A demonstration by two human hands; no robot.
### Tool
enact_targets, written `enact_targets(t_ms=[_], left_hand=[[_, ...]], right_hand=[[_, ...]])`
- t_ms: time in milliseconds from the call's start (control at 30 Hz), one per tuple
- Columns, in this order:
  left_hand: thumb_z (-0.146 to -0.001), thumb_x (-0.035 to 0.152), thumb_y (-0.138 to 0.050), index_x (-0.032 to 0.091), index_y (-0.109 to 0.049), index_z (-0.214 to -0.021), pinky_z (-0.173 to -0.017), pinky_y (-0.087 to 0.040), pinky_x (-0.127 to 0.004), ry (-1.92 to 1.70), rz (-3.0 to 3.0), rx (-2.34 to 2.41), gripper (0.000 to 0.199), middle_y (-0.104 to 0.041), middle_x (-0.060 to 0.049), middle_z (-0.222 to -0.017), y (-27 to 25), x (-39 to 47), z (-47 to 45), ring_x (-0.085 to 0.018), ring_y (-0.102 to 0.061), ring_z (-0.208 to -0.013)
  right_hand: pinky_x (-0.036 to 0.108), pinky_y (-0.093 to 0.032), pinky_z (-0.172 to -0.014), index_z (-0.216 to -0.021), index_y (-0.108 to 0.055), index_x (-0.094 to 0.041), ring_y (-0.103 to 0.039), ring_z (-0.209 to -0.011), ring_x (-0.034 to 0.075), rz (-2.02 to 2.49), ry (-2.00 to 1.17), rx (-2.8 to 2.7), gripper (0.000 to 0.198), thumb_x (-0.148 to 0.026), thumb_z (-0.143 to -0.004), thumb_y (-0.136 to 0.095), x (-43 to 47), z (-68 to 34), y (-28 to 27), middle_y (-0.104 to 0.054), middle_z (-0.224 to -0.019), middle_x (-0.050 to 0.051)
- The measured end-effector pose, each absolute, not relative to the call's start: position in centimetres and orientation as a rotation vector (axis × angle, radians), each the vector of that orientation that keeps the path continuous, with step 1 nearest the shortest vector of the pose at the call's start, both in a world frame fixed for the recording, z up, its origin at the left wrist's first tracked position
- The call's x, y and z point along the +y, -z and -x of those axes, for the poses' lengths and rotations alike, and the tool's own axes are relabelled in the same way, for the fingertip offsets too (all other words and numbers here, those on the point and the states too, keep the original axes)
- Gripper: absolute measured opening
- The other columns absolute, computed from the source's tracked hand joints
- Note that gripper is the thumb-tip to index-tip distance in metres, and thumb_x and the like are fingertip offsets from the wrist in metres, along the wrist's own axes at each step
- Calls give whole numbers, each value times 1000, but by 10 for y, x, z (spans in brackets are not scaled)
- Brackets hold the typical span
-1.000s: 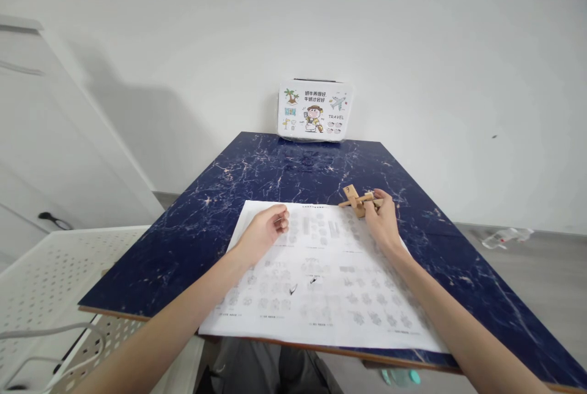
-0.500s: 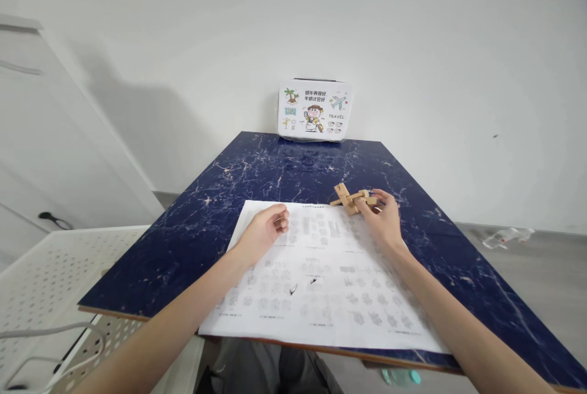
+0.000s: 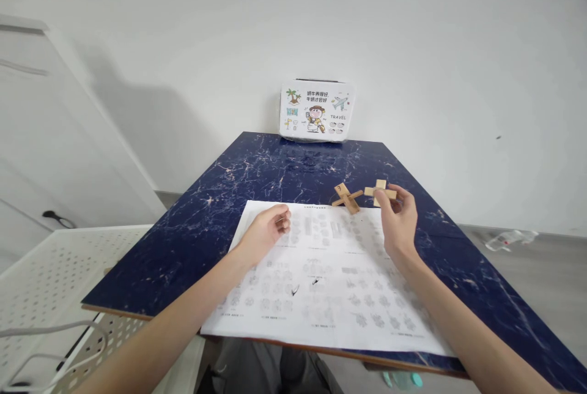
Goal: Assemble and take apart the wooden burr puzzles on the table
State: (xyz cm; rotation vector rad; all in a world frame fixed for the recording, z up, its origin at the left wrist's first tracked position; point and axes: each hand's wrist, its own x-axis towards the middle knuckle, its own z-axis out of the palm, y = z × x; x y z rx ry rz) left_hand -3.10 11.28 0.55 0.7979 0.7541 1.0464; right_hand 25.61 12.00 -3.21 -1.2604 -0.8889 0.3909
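In the head view, my right hand (image 3: 400, 219) pinches a light wooden cross-shaped puzzle piece (image 3: 380, 185) between thumb and fingers, just above the table. To its left lies a second wooden cross (image 3: 348, 199), its bars crossing and one end marked with a dark figure; it rests at the top edge of the printed sheet (image 3: 321, 296). My left hand (image 3: 270, 227) lies over the sheet's upper left with fingers loosely curled in, and nothing shows in them. The sheet carries rows of faint diagrams and two dark pen-like marks.
The blue marbled table (image 3: 220, 198) reaches back to a white wall. Against the wall stands a white case (image 3: 316, 111) with cartoon prints. A white perforated rack (image 3: 41, 253) with cables is at the left, and a clear plastic item (image 3: 509, 239) lies on the floor at right.
My right hand has moved right and slightly up with its wooden cross, which now stands apart from the marked cross. My left hand has stayed in place.
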Motion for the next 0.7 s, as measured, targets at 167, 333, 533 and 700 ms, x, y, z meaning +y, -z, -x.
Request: enact_targets(t_ms=[167, 333, 533, 700], left_hand=[[-80, 29, -76, 17, -62, -73, -68, -39, -30, -1038, -879, 765, 20, -56, -1, -77, -5, 109, 29, -13, -46, -66], [-89, 38, -73, 17, -66, -79, -69, -39, -30, -994, -1170, 787, 24, -58, -3, -79, -4, 103, 27, -15, -50, -71], [-89, 42, -76, 21, -72, -100, -72, -42, -29, -1027, -1452, 906, 24, -68, -6, -96, -4, 96, 23, -18, -59, -80], [-90, 37, -75, 21, -73, -108, -76, -45, -30, -928, -1633, 846, 24, -72, -8, -99, 0, 95, 21, -20, -64, -85]], right_hand=[[47, -55, -95, -125, -58, -25, -58, -117, 29, 1113, -123, -1334, 45, -39, -86, -76, 92, -225, 17, -54, -127, 12], [48, -58, -91, -136, -51, -31, -53, -123, 31, 930, -283, -1715, 52, -29, -89, -74, 71, -202, 11, -54, -129, 12], [53, -60, -96, -140, -47, -33, -55, -126, 32, 860, -492, -1896, 59, -31, -88, -75, 67, -196, 21, -52, -136, 12], [55, -58, -98, -140, -46, -33, -56, -125, 33, 871, -526, -1940, 59, -34, -88, -76, 69, -197, 24, -53, -137, 13]])
